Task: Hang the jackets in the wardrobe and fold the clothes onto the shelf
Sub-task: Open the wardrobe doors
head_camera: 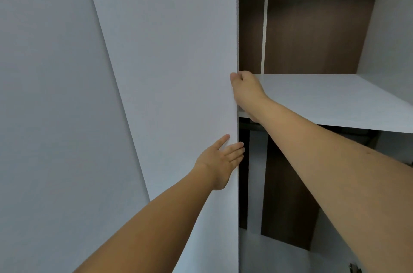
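The right hand (pixel 244 84) gripped the flat white wardrobe door (pixel 178 71) edge at twelve o'clock; the left hand (pixel 220 161) pressed flat, and its fingers could have been pinched.

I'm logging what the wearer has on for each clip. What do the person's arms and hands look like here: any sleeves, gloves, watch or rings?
Both forearms are bare as far as the frame shows: no sleeves in view. The left hand and right hand wear no gloves, and no watch or bracelet shows at either wrist. No ring is visible on the left fingers; the right fingers are mostly hidden behind the door edge, so rings there cannot be ruled out.
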Motion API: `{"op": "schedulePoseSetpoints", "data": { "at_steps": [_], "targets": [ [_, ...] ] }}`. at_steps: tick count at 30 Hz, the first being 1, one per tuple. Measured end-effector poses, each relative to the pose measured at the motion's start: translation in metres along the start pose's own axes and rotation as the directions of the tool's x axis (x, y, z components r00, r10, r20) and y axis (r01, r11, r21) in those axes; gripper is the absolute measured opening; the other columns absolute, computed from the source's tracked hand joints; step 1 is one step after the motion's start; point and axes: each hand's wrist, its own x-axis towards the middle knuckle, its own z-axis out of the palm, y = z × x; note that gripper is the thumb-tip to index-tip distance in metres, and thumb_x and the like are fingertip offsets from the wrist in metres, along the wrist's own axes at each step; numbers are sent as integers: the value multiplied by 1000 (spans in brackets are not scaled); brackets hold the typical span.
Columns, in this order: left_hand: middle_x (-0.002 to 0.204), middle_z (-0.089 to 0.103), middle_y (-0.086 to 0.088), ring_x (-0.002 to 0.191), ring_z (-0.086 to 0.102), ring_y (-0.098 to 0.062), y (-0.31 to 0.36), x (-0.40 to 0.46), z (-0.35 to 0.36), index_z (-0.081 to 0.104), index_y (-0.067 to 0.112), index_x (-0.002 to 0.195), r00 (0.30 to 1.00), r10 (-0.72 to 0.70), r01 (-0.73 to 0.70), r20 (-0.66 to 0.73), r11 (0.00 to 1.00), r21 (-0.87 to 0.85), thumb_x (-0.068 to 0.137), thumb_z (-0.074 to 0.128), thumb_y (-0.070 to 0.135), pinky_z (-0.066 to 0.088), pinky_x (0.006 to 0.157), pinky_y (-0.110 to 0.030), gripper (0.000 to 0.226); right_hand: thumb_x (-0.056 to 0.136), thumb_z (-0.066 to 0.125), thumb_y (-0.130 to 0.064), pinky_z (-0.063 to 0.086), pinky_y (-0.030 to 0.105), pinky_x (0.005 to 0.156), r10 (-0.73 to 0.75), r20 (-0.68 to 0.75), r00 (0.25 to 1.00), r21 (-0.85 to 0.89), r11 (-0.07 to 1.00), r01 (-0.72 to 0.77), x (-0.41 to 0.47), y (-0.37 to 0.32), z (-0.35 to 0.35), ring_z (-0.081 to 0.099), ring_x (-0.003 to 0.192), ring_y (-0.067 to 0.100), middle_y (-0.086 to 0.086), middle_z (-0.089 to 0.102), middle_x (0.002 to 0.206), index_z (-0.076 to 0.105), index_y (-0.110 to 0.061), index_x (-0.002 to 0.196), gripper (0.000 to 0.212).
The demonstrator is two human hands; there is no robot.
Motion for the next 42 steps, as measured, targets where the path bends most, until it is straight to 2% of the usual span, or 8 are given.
{"op": "schedulePoseSetpoints", "data": {
  "at_steps": [7, 12, 19, 23, 26, 30, 34, 42],
  "targets": [
    [166, -1, -9, 151, -16, -27, 20, -21, 13, 10, 17, 158, 987, -66, 47, -147, 991, -126, 101, 34, 33, -20, 114, -57, 64, 103, 44, -33, 45, 23, 70, -77, -79, 994, -101, 993, 69, -24, -6, -2, 53, 83, 16, 21, 62, 113, 62, 0, 112, 39],
    [165, 12, -10, 152, -5, -28, 26, -83, 23, 24, 15, 156, 958, -34, -20, -286, 983, -183, 100, 38, 33, -10, 119, -58, 60, 102, 48, -34, 48, 31, 72, -142, -124, 982, -115, 985, 128, -82, -24, 18, 52, 71, 16, 9, 56, 79, 65, 2, 99, 40],
    [124, 62, -8, 119, 57, -27, 33, -206, 51, 68, 14, 115, 842, -120, -75, -526, 939, -335, 96, 53, 36, 42, 107, -46, 33, 95, 62, -33, 56, 54, 85, -221, -105, 970, -77, 974, 214, -172, -64, 72, 65, 94, 39, 25, 68, 98, 70, 4, 94, 38],
    [130, 60, 3, 108, 63, -17, 21, -255, 62, 57, 23, 130, 747, -657, 296, -104, 468, -833, 96, 38, 61, 51, 89, -29, 54, 95, 64, -24, 59, 36, 85, -208, -34, 978, 65, 976, 210, -200, -70, 99, 71, 93, 16, -1, 75, 99, 74, -17, 107, 18],
    [149, 48, 6, 126, 56, -22, 8, -269, 66, 34, 29, 150, 721, -676, 405, 153, 231, -885, 86, 40, 78, 49, 97, -37, 81, 94, 64, -19, 59, 29, 82, -250, 30, 968, 109, 963, 245, -208, -78, 119, 72, 92, 11, -5, 75, 102, 72, -12, 115, 23],
    [124, 65, 6, 103, 66, -13, 1, -279, 67, 47, 23, 139, 672, -711, 358, 206, 69, -931, 90, 50, 66, 47, 79, -19, 64, 91, 69, -21, 58, 37, 88, -329, 127, 936, 128, 941, 313, -212, -87, 150, 73, 91, 16, 0, 76, 99, 73, -13, 113, 24],
    [60, 45, 10, 49, 42, -7, -8, -309, 83, 43, 25, 78, 585, -794, 375, 167, 82, -923, 97, 48, 43, 25, 45, -16, 27, 88, 72, -25, 50, 28, 100, -498, 169, 850, 113, 867, 486, -210, -89, 189, 64, 106, 4, -4, 71, 111, 70, -16, 118, 32],
    [67, 52, -5, 60, 52, -25, -41, -363, 136, 38, 12, 83, 331, -886, 470, 324, -143, -871, 102, 44, 33, 32, 50, -34, 29, 102, 50, -25, 23, 21, 113, -550, 529, 646, -175, 674, 717, -189, -71, 277, 27, 145, 9, -6, 25, 160, 42, -26, 147, 46]
  ]
}}
